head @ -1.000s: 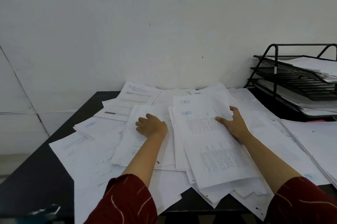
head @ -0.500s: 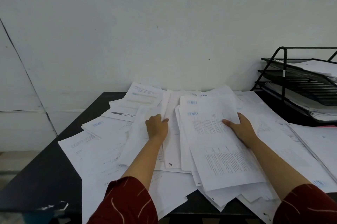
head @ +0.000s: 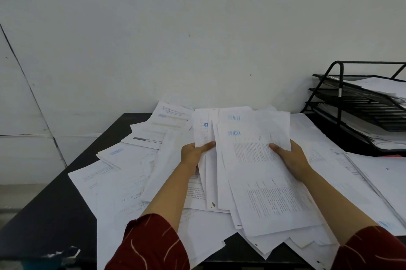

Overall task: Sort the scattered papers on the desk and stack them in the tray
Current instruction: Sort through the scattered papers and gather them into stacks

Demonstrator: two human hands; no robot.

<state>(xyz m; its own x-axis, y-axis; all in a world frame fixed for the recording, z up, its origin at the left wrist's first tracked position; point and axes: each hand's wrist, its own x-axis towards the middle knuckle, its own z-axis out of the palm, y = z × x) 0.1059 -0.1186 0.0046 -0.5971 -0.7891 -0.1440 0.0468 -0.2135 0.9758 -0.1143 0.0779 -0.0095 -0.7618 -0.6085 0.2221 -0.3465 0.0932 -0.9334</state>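
Nearest me: dark red sleeves (head: 151, 245), both forearms reaching fwd over the desk (head: 55, 208). My left hand (head: 193, 155) pinches the left edge of a loose bundle of papers (head: 252, 159), thumb on top, other fingers hidden under the sheets. My right hand (head: 292, 159) grips the bundle's right edge, thumb across the printed top pg, fingers beneath. Bundle fans out btwn the two thumbs, its far end raised. Left of the left fingers, and below both wrists: scattered sheets (head: 114, 184) lying flat, overlapping. Right of and beyond the right fingers: black wire tray (head: 339, 85), tiered, w/ papers on its shelves. Behind all: white wall (head: 175, 27).
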